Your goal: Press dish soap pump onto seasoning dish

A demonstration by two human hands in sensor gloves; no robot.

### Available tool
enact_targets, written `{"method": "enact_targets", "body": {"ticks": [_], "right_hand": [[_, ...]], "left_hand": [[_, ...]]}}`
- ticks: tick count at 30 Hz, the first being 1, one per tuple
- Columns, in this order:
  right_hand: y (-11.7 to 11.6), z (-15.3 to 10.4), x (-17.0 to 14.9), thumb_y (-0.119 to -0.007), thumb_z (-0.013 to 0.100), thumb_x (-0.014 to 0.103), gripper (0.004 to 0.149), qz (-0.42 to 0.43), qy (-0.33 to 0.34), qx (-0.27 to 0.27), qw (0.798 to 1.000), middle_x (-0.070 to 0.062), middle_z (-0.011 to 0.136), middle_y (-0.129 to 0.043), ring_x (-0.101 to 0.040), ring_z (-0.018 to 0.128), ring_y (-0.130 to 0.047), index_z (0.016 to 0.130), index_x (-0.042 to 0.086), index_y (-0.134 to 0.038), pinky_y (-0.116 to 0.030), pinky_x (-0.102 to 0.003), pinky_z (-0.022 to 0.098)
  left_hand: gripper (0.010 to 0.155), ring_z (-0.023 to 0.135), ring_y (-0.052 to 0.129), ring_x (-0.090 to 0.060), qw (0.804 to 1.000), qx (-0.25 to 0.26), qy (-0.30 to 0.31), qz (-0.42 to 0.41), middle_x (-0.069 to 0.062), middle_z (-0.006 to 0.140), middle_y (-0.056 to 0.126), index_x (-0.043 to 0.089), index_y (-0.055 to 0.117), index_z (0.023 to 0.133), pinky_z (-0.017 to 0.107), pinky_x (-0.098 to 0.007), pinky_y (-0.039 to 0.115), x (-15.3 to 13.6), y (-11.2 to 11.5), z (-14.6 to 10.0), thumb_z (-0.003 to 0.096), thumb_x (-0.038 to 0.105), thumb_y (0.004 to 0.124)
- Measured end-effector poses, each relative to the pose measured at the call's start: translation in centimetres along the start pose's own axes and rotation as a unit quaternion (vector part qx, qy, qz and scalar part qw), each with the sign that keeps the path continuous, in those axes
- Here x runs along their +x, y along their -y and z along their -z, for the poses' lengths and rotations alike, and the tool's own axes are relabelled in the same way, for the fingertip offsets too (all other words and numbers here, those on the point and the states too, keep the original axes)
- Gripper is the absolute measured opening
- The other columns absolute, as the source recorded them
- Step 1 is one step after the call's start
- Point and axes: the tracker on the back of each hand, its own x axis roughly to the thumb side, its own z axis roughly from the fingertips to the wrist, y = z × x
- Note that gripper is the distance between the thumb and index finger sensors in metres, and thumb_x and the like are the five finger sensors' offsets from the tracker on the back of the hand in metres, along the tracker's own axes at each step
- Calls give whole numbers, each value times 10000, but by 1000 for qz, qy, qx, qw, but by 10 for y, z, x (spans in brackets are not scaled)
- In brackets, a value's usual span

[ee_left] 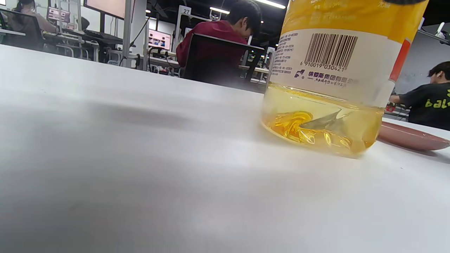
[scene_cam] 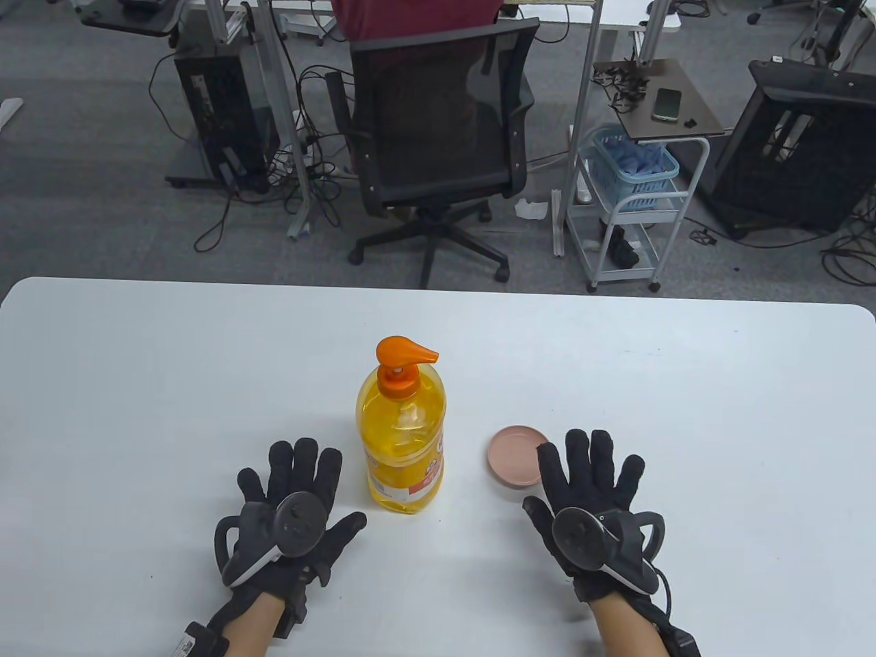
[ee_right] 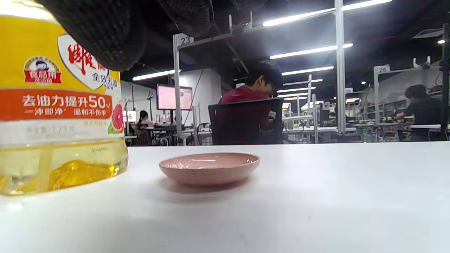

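hands flat, bottle and dish untouched

dish soap bottle (scene_cam: 402,438) stands upright mid-table, orange pump (scene_cam: 404,352) pointing right. pink seasoning dish (scene_cam: 514,456) sits just right of it. left hand (scene_cam: 291,520) and right hand (scene_cam: 592,510) lie with fingers spread, gripping nothing, flanking both.

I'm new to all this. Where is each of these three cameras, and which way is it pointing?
Table view: high above the white table, looking down; both gloved hands, left hand and right hand, lie flat.
Left wrist view: low by the tabletop, facing the soap bottle; no fingers clearly show.
Right wrist view: low, facing the pink dish; fingers hang at the top.
Shared: bottle and dish appear in all three.
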Motion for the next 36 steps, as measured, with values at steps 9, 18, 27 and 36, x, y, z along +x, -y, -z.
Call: {"method": "enact_targets", "body": {"ticks": [9,18,27,36], "right_hand": [[0,-1,8,-712,554,572,804,-2,17,14,1000,-212,1173,-109,-476,1006,-2,1170,200,-351,-50,-781,592],[-4,0,3,-709,555,583,826,5,10,40,999,-206,1166,-77,-470,1001,13,1171,194,-321,-44,-776,594],[-2,-1,11,-708,556,588,841,-2,20,50,999,-205,1162,-56,-471,999,17,1169,200,-283,-47,-778,593],[-1,-2,13,-711,557,584,845,8,22,55,998,-206,1159,-50,-473,996,24,1169,196,-277,-46,-778,593]], "left_hand": [[910,1096,-29,-355,1000,0,8,-12,-13,1210,20,350,162,1114,657,-722,26,-1,0,0,401,756,555],[906,1095,-32,-352,1000,-19,14,0,-11,1207,14,352,158,1112,660,-719,24,2,9,7,402,755,552],[910,1097,-27,-363,1000,-26,13,-6,-14,1212,20,360,165,1113,653,-730,30,2,8,6,394,758,558],[909,1097,-22,-360,1000,-26,9,-11,-17,1210,22,352,167,1113,659,-721,31,0,8,5,399,754,559]]}}
